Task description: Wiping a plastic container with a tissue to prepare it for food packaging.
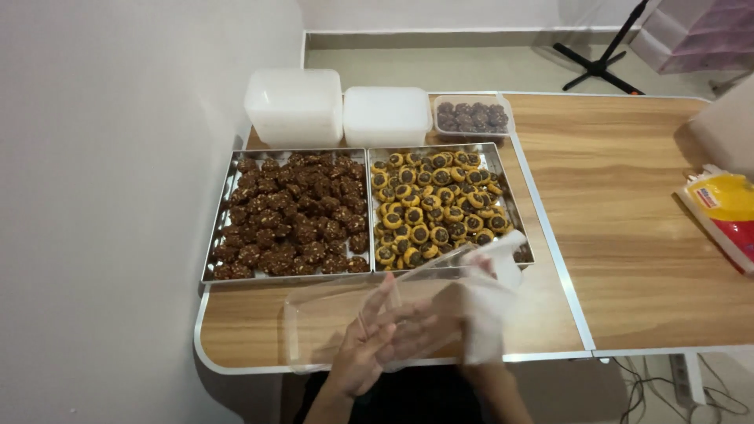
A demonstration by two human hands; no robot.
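Head view: a clear box (345, 326) is held at the near table (628, 220) edge, just in front of 2 metal trays. The left hand (377, 341) is pressed against the box with fingers spread, not curled around it. The right hand (487, 302), covered by a thin plastic glove, is blurred; whether it grips the box cannot be told. The left tray (287, 213) is filled with dark cookies, the right tray (448, 206) with yellow, dark-centred ones. Behind the trays, 2 stacks of empty boxes (297, 106) and 1 filled box (473, 116) are seen.

Two trays (363, 151) side by side (touching); lidded tubs (294, 106) behind.
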